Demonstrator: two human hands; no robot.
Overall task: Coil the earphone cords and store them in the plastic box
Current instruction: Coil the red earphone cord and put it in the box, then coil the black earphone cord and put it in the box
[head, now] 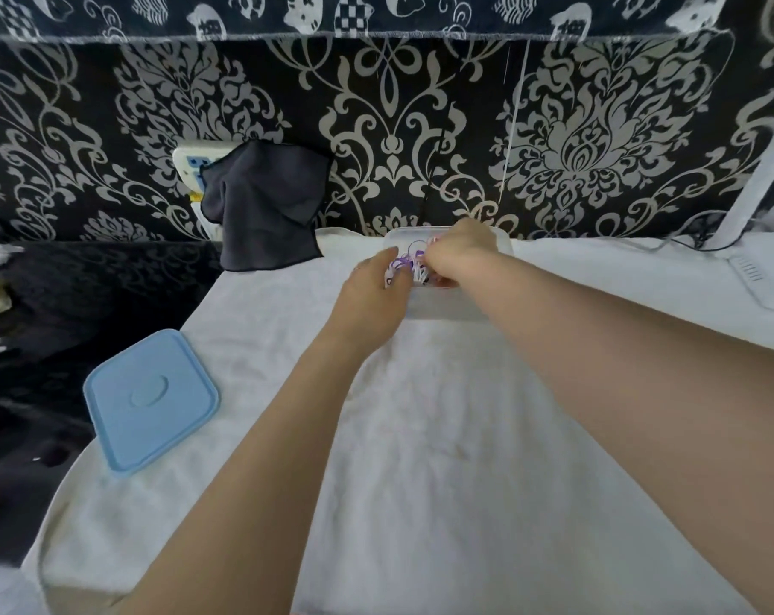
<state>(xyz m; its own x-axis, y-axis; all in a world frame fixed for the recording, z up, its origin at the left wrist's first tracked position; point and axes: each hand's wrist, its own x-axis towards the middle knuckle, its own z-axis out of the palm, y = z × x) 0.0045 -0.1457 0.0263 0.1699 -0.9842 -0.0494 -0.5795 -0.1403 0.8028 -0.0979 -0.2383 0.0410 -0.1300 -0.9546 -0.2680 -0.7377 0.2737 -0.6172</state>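
Upper centre: left hand [376, 284] and right hand [458, 250] pinch purple-white earphone cords [409, 264] over plastic box [447, 310]; blue lid [150, 399] off; storing apparently underway.

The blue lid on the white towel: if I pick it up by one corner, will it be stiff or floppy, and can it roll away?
The blue lid looks like thin moulded plastic with a raised rim, so probably light and fairly stiff, perhaps flexing slightly. It lies flat and is square with rounded corners, so rolling seems unlikely. On the white towel it should not slide much.
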